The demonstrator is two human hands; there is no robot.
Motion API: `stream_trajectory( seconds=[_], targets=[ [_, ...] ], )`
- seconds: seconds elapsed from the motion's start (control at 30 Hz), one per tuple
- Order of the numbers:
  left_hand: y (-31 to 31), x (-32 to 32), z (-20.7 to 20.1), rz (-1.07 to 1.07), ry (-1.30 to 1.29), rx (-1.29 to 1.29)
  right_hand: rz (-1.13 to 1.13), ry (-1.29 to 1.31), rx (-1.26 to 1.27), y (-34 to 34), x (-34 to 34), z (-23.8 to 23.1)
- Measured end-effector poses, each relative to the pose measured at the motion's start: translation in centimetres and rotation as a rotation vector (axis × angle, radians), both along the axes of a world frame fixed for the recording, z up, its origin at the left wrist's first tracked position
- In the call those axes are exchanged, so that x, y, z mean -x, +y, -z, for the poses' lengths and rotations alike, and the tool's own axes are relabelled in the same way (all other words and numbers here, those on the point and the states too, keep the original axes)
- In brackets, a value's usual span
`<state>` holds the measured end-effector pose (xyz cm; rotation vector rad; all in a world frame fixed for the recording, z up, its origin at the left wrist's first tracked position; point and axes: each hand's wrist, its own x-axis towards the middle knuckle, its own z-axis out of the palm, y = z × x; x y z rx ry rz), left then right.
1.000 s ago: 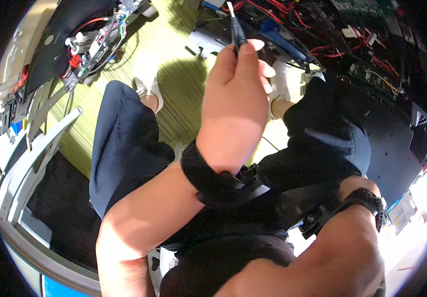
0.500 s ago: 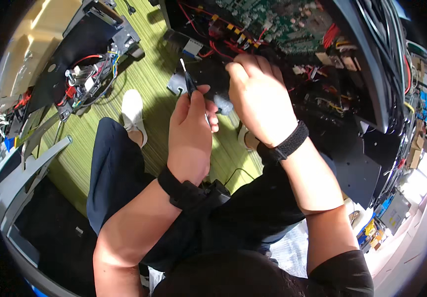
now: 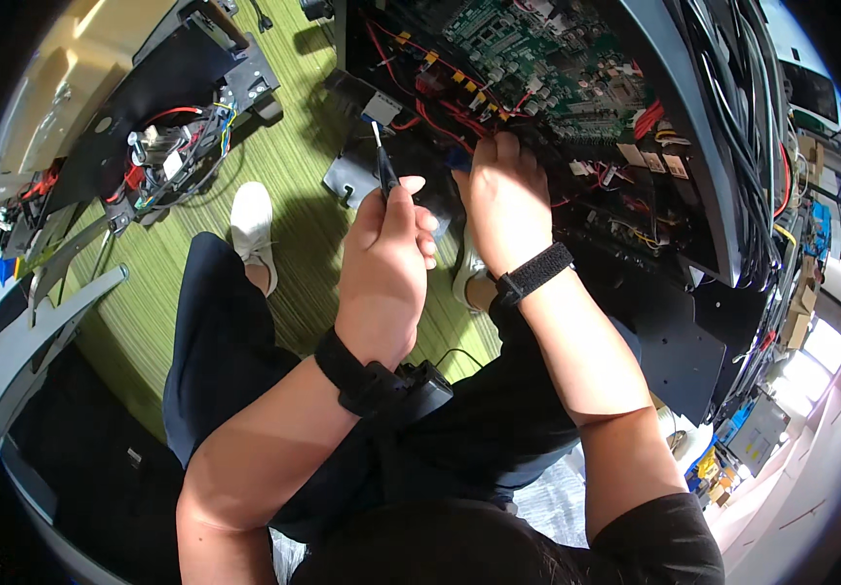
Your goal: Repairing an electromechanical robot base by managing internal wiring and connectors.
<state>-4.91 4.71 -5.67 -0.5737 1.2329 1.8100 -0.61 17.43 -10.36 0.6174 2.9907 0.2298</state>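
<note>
My left hand (image 3: 382, 258) is closed around a slim black tool with a pale, narrow tip (image 3: 386, 166); the tip points away from me. To its right, my right hand (image 3: 508, 200) reaches into an open black machine housing (image 3: 625, 229). Its fingers are curled down among red wires (image 3: 445, 117), and the fingertips are hidden, so what they grip cannot be made out. A green circuit board (image 3: 557, 83) with many parts lies just beyond that hand. Beside the left hand's tool is a grey metal bracket (image 3: 344, 181) with a notch.
Thick black cables (image 3: 732, 117) run along the housing's right edge. At the far left stands another opened unit (image 3: 162, 161) with loose wires. A grey curved frame (image 3: 50, 327) is at the left. My white shoe (image 3: 252, 219) rests on the green striped floor (image 3: 318, 292).
My right hand has shifted slightly left and down, its fingers curled among the wires. The left hand has moved a little right, still holding the slim tool. The view has shifted slightly.
</note>
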Motion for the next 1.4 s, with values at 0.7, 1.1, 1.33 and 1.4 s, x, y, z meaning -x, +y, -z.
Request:
stream_trajectory(
  seconds=[0.7, 1.1, 1.33, 1.4],
  targets=[
    [0.2, 0.1, 0.0, 0.022, 0.056, -0.048, 0.059, -0.090, 0.089, -0.5, 0.6, 0.1],
    [0.6, 0.1, -0.3, 0.036, 0.046, -0.049, 0.053, -0.156, 0.030, 0.0, 0.4, 0.2],
    [0.5, 0.1, 0.0, 0.035, 0.061, -0.057, 0.016, -0.156, 0.052, 0.0, 0.6, 0.1],
    [0.7, 0.1, -0.1, 0.034, 0.054, -0.062, 0.023, -0.152, 0.076, 0.2, 0.4, 0.0]
  ],
)
